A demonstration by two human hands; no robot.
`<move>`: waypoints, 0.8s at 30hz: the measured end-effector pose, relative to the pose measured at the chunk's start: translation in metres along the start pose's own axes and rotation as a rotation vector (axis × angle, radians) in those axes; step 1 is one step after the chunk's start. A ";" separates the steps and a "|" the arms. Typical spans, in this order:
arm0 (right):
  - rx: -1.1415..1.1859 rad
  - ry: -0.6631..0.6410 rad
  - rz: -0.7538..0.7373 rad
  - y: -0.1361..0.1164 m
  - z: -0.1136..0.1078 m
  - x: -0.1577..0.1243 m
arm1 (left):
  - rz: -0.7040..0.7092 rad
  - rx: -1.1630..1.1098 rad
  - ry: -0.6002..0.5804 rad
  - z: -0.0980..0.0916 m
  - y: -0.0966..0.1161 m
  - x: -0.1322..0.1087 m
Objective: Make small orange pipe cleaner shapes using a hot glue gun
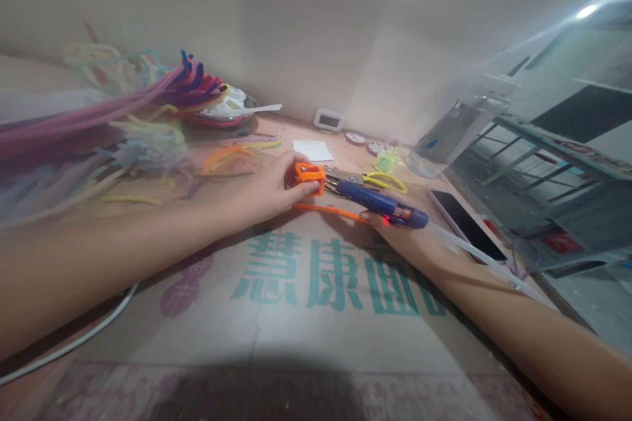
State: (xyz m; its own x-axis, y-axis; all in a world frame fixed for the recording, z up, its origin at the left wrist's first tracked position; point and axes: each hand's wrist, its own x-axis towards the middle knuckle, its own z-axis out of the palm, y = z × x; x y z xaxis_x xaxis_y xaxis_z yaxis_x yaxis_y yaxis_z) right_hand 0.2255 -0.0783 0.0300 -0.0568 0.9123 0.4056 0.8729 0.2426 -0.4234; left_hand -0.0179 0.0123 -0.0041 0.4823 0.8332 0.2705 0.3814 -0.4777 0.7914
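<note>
My left hand [289, 187] is closed around an orange pipe cleaner shape [310, 174], bent into a small boxy form. A straight orange pipe cleaner length [330, 210] runs below it toward my right hand [390, 231]. My right hand is closed at a blue glue gun [368, 197] with a small red light, its tip facing the orange shape. A translucent rod trails from the gun's rear over my forearm. Whether the right fingers also pinch the orange length is unclear. Just behind the gun lie scissors with yellow handles [385, 181].
At left, a blurred heap of coloured pipe cleaners [162, 92] covers the table. Behind are a white card [313, 150], a small digital clock [329, 120] and round tins [355, 138]. A phone [467, 223] and a clear container [444, 138] stand right. Printed cardboard [276, 335] lies in front.
</note>
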 end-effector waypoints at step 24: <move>0.139 0.042 0.089 0.033 0.010 0.015 | 0.118 0.049 -0.031 0.004 0.003 -0.003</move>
State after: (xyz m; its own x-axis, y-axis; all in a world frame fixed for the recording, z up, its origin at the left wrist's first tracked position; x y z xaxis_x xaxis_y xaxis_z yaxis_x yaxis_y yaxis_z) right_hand 0.2483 -0.0533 0.0139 0.0406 0.9183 0.3937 0.7981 0.2072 -0.5657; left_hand -0.0149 0.0073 -0.0045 0.5501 0.7616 0.3425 0.3581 -0.5857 0.7271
